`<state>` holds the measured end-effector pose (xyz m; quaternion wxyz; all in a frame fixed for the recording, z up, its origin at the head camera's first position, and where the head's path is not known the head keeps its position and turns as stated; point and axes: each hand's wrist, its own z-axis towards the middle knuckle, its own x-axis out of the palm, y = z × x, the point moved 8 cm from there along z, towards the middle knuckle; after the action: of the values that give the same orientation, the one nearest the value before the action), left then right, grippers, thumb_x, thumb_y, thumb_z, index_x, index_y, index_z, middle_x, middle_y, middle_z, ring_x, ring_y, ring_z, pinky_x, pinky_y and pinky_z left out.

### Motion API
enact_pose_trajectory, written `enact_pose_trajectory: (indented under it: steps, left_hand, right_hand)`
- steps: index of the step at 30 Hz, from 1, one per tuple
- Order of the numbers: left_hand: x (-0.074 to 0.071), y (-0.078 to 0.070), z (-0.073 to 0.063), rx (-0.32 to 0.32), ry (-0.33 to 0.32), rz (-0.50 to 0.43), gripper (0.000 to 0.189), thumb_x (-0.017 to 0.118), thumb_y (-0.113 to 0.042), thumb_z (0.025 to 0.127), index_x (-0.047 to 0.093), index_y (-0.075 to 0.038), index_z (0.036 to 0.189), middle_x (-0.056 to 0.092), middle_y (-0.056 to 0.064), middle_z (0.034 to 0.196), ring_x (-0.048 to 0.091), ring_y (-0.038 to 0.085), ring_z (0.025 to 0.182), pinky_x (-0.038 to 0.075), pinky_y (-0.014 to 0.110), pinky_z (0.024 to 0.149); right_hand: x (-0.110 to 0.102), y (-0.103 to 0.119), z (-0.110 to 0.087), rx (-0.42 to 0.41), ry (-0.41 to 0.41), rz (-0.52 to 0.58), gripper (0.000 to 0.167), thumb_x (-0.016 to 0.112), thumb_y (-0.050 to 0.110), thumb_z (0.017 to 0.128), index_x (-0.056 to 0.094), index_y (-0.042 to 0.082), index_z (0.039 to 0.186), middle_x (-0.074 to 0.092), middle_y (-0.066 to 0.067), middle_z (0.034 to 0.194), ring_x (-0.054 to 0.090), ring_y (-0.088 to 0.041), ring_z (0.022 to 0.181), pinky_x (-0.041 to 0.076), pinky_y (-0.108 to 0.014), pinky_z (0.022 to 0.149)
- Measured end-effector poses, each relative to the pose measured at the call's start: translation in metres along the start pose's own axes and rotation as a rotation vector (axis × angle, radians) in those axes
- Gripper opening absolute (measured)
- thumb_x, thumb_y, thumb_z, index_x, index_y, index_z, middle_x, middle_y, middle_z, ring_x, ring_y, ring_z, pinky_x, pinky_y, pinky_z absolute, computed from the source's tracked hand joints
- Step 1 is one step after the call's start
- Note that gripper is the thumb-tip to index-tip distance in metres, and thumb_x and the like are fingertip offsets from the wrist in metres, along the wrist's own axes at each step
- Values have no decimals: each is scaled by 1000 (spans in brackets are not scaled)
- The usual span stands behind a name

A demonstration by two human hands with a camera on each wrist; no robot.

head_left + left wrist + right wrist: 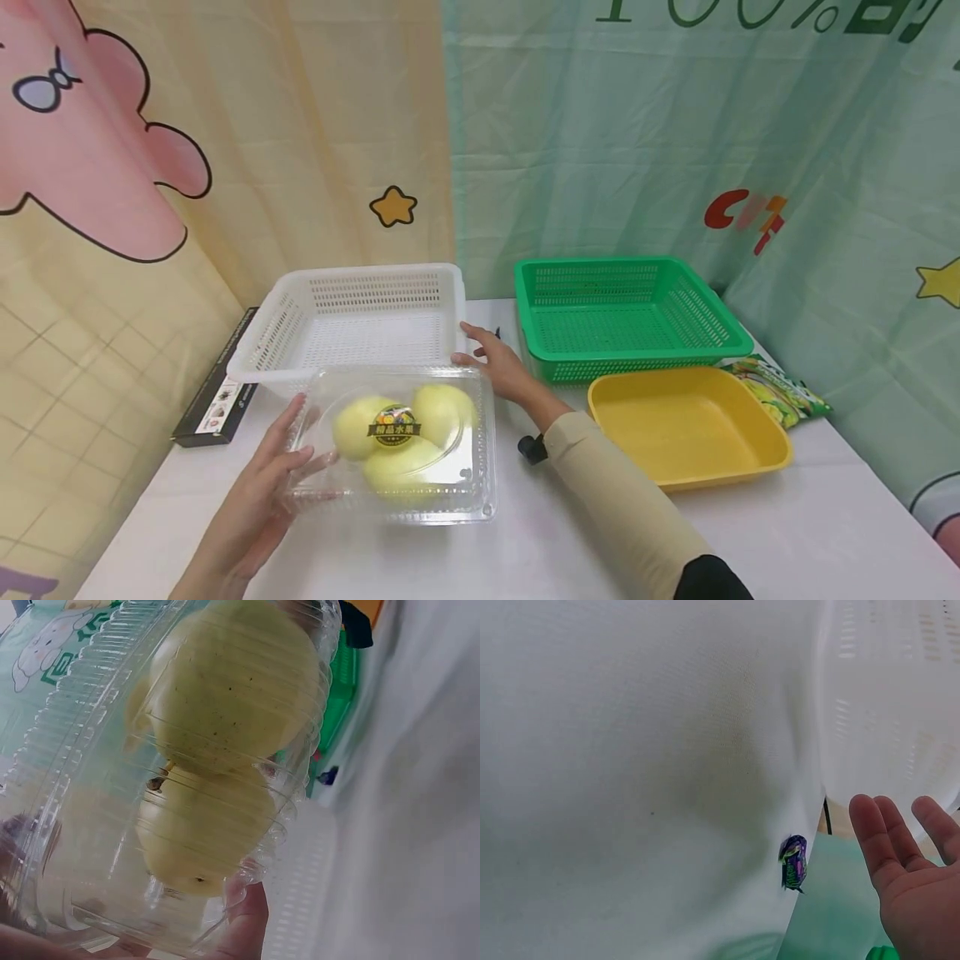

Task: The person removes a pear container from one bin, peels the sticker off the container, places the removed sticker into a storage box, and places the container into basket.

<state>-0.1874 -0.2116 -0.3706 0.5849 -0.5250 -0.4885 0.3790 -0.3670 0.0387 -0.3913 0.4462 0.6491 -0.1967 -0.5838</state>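
Observation:
My left hand (pixel 251 496) grips the left side of a clear plastic clamshell box (pixel 482 475). Pale yellow-green pears (pixel 214 832) lie inside, one with a brown stem, under a lid with a dark round label (pixel 394 426). The box is held up over the table, tilted towards me, and overlaps the front of a white basket (pixel 262 354). My right hand (pixel 506 367) reaches past the box's upper right corner, fingers extended and holding nothing. Its fingertips are right by the basket's right end. In the right wrist view this hand (pixel 922 889) shows spread fingers.
A green basket (pixel 637 354) stands at the back right, with a yellow tray (pixel 780 454) before it and a green packet (pixel 780 396) beside that. A long black box (pixel 213 404) lies left of the white basket. A small purple-wrapped piece (pixel 793 862) lies on the table.

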Motion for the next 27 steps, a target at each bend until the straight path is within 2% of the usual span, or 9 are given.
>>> enact_pose_trajectory:
  steps: [7,15,22,24,27]
  left_hand:
    - [2,29,-8,-128,-116,39,65,41,-18,100,6,-42,150,-10,9,160,54,7,111,50,46,89]
    - [10,51,-14,-155,-157,63,71,46,-15,97,5,-36,151,-6,12,160,51,2,108,51,47,86]
    - [15,60,-15,-162,-186,78,73,48,-15,95,6,-34,152,-6,11,160,47,24,120,52,51,86]
    - [17,62,-15,-166,-188,75,74,49,-15,95,6,-35,152,-7,11,160,47,25,120,52,52,87]
    - [20,62,-15,-160,-180,115,74,49,-18,95,5,-35,152,-10,11,160,33,39,136,45,60,94]
  right_hand:
    - [0,0,-1,-20,19,-45,66,55,45,93,27,27,149,35,-2,153,50,-33,126,46,-46,99]
    - [1,-1,-1,-18,26,-64,68,54,48,92,26,27,150,35,-3,153,49,-33,126,46,-47,100]
    - [-1,0,1,-31,28,-62,67,54,46,92,26,26,150,37,-6,151,50,-34,125,46,-47,100]
    - [-1,1,1,-39,28,-66,66,55,45,93,27,25,150,37,-6,151,51,-34,124,46,-46,100]
    - [-2,3,2,-47,31,-72,66,55,44,93,27,25,149,37,-5,151,52,-32,124,46,-45,101]
